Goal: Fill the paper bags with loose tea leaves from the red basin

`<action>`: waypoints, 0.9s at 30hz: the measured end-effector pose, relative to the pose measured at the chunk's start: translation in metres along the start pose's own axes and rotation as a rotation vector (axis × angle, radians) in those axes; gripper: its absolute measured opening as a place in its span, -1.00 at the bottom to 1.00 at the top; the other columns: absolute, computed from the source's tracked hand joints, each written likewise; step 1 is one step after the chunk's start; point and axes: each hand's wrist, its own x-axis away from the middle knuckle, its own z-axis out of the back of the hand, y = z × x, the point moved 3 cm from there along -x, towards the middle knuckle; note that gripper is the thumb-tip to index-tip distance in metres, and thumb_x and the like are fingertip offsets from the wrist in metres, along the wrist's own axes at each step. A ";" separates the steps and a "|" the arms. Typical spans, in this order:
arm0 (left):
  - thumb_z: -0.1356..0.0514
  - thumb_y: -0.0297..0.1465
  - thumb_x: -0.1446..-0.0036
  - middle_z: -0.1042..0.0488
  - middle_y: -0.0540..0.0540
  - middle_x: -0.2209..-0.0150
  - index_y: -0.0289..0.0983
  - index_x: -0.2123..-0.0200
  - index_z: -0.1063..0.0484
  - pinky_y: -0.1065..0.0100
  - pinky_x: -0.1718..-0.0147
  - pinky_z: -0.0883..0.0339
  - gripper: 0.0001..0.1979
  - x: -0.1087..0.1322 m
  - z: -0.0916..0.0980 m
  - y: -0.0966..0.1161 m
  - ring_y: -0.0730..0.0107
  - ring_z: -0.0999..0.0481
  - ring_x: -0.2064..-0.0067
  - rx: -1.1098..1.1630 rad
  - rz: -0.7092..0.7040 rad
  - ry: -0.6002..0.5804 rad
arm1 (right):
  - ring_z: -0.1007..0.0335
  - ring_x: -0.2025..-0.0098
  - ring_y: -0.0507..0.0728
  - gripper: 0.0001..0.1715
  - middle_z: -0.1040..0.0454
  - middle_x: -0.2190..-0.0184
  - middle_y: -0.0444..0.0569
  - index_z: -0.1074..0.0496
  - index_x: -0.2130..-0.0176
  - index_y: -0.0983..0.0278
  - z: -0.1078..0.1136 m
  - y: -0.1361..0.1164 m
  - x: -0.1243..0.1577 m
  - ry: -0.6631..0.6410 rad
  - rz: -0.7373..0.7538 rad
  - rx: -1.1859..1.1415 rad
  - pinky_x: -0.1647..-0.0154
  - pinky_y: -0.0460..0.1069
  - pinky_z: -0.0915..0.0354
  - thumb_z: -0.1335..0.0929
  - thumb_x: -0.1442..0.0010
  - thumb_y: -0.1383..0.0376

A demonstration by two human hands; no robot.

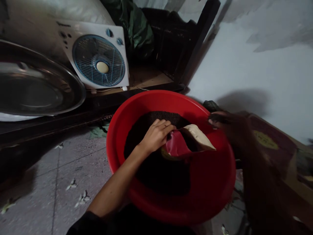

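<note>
- My left hand point(158, 134) is clamping the bag point(179, 145).
- The bag is gaping, magenta outside, cream inside.
- My right hand point(221, 120) is blurring; I cannot tell its fingers' state.

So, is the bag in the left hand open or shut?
Open. The bag gapes away from the left hand, its cream and red sides standing apart. Its inside is too dark to judge fullness.

One red tub point(210, 176), one open packet point(179, 143), one fan point(102, 67), one basin point(39, 94)
</note>
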 end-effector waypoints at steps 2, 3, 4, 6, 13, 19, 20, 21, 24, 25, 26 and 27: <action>-0.03 -0.55 -0.30 -0.53 -0.09 0.23 -0.26 0.08 -0.46 0.26 0.19 -0.18 -0.75 0.000 0.000 -0.001 0.32 -0.43 0.21 -0.014 0.020 0.031 | -0.57 0.15 0.29 -0.64 -0.64 0.18 0.05 -0.60 0.11 0.22 -0.018 0.011 0.006 -0.100 -0.047 -0.005 0.17 0.16 -0.47 -0.45 -0.09 0.16; -0.04 -0.55 -0.30 -0.53 -0.08 0.25 -0.26 0.10 -0.46 0.26 0.20 -0.18 -0.76 0.001 0.000 -0.002 0.32 -0.43 0.22 -0.022 0.031 0.044 | -0.56 0.06 0.29 -0.62 -0.61 0.08 0.06 -0.58 0.06 0.22 -0.025 0.012 0.013 -0.112 -0.068 -0.045 0.11 0.16 -0.47 -0.41 -0.14 0.13; -0.04 -0.55 -0.30 -0.53 -0.08 0.26 -0.26 0.12 -0.47 0.26 0.21 -0.17 -0.77 0.001 0.000 -0.002 0.32 -0.43 0.22 -0.029 0.044 0.055 | -0.54 0.01 0.27 -0.60 -0.59 0.01 0.06 -0.55 0.03 0.21 -0.030 0.010 0.020 -0.089 -0.076 -0.113 0.09 0.16 -0.47 -0.37 -0.20 0.10; -0.04 -0.55 -0.29 -0.53 -0.08 0.26 -0.25 0.14 -0.47 0.26 0.21 -0.17 -0.77 0.001 0.000 -0.002 0.31 -0.44 0.22 -0.031 0.066 0.076 | -0.56 0.04 0.20 -0.60 -0.59 0.03 0.04 -0.54 0.02 0.19 -0.035 0.006 0.038 -0.006 -0.098 -0.240 0.10 0.11 -0.48 -0.28 -0.30 0.06; -0.22 -0.41 -0.23 -0.57 -0.06 0.20 -0.20 0.15 -0.42 0.25 0.17 -0.31 -0.88 0.001 -0.004 -0.017 0.27 -0.53 0.16 0.220 0.403 0.122 | -0.55 0.05 0.20 -0.59 -0.60 0.06 0.03 -0.56 0.08 0.19 -0.047 0.017 0.070 0.252 -0.282 -0.219 -0.04 0.13 -0.42 -0.32 -0.28 0.00; -0.22 -0.11 -0.20 -0.58 -0.05 0.26 -0.17 0.01 -0.37 0.30 0.28 -0.37 -0.62 0.008 -0.015 -0.038 0.28 -0.58 0.29 0.424 0.735 -0.025 | -0.51 -0.07 0.27 -0.32 -0.53 -0.06 0.11 -0.46 -0.10 0.19 -0.043 0.017 0.078 -0.108 -0.003 -0.430 -0.01 0.12 -0.46 -0.35 -0.18 -0.16; -0.17 -0.08 -0.23 -0.59 -0.06 0.23 -0.16 -0.04 -0.35 0.29 0.26 -0.38 -0.60 0.010 -0.016 -0.040 0.28 -0.59 0.29 0.421 0.794 -0.057 | -0.52 -0.03 0.27 -0.34 -0.56 -0.02 0.09 -0.49 -0.06 0.19 -0.041 0.014 0.081 -0.136 0.028 -0.391 0.01 0.10 -0.47 -0.41 -0.12 -0.14; -0.10 -0.07 -0.28 -0.59 -0.07 0.21 -0.15 -0.07 -0.35 0.27 0.25 -0.38 -0.60 0.012 -0.016 -0.041 0.28 -0.59 0.30 0.402 0.858 -0.112 | -0.55 0.03 0.25 -0.41 -0.59 0.05 0.06 -0.52 0.01 0.19 -0.038 0.012 0.084 -0.126 0.044 -0.340 0.05 0.06 -0.48 -0.45 -0.09 -0.09; 0.08 -0.17 -0.38 -0.59 -0.07 0.33 -0.14 -0.07 -0.39 0.19 0.21 -0.39 -0.62 0.014 -0.012 -0.042 0.23 -0.58 0.32 0.253 0.976 -0.241 | -0.58 0.28 0.13 -0.74 -0.62 0.31 -0.03 -0.52 0.26 0.20 -0.034 0.002 0.088 -0.008 0.093 -0.241 0.24 -0.05 -0.48 -0.44 -0.19 0.07; 0.11 -0.22 -0.40 -0.59 -0.07 0.32 -0.15 -0.09 -0.38 0.18 0.17 -0.39 -0.62 0.012 -0.007 -0.041 0.22 -0.58 0.29 0.221 0.945 -0.187 | -0.57 0.33 0.10 -0.78 -0.61 0.36 -0.05 -0.50 0.32 0.20 -0.034 -0.002 0.088 0.025 0.122 -0.221 0.29 -0.07 -0.47 -0.42 -0.23 0.11; 0.11 -0.26 -0.40 -0.59 -0.10 0.25 -0.15 -0.13 -0.35 0.16 0.12 -0.39 -0.62 0.009 -0.003 -0.038 0.22 -0.58 0.21 0.219 0.859 -0.086 | -0.56 0.36 0.09 -0.80 -0.60 0.38 -0.06 -0.49 0.35 0.20 -0.035 -0.006 0.088 0.038 0.159 -0.197 0.32 -0.08 -0.46 -0.41 -0.25 0.15; 0.09 -0.27 -0.40 -0.58 -0.13 0.12 -0.15 -0.17 -0.31 0.16 0.05 -0.38 -0.62 0.005 0.002 -0.034 0.22 -0.56 0.09 0.244 0.726 0.020 | -0.56 0.37 0.08 -0.83 -0.61 0.38 -0.07 -0.48 0.35 0.20 -0.036 -0.009 0.088 0.038 0.205 -0.173 0.33 -0.09 -0.46 -0.39 -0.27 0.20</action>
